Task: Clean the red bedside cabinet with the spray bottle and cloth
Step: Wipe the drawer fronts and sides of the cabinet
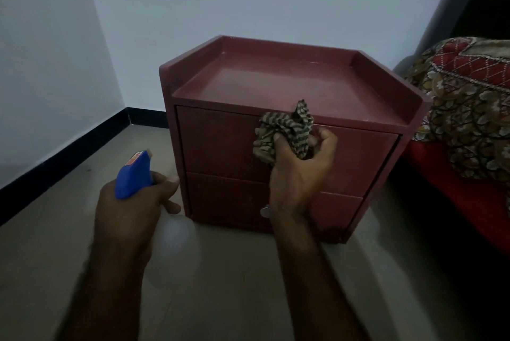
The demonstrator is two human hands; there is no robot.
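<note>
Here, a crumpled striped cloth (287,131) before the glossy, boxy red cabinet (218,145).

1. The room is dim, and my view is murky and bluish.
2. A soft sheen lies on the floor (176,233) and on the cabinet (248,78) top.
3. The right edge falls to near black.
4. The wall (276,4) corner leans at the left, bent by the wide lens.
</note>
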